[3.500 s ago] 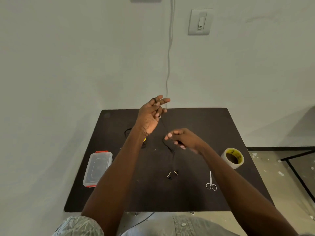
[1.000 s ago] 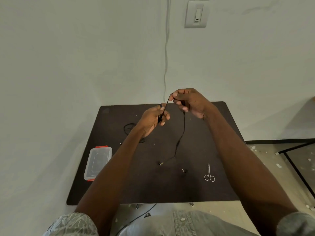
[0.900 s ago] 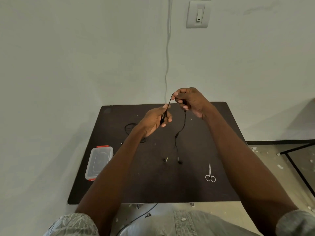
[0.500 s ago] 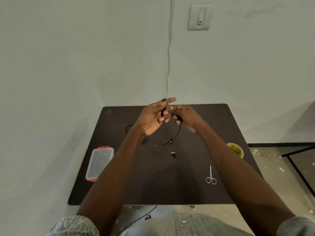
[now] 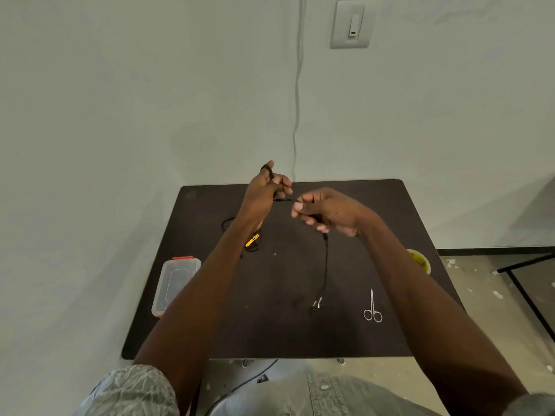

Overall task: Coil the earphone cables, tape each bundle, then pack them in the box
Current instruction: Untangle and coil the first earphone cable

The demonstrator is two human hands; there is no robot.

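A black earphone cable (image 5: 326, 265) runs between both hands above the dark table (image 5: 285, 331). My left hand (image 5: 264, 193) is raised with loops of the cable wound around its upright fingers. My right hand (image 5: 327, 210) pinches the cable a short way to the right, and the rest hangs down to the earbuds (image 5: 316, 304) near the table top. A second black earphone with a yellow part (image 5: 252, 240) lies on the table under my left forearm. The clear plastic box with red clips (image 5: 175, 283) stands at the table's left edge, lid on.
Small scissors (image 5: 372, 307) lie on the right part of the table. A tape roll (image 5: 419, 259) sits at the right edge, partly hidden by my right forearm. A wall with a cord and a switch rises behind the table.
My right hand has drawn away from the left to the right and lower, pulling out a short stretch of cable. The hanging end with the earbuds now drops lower toward the table.
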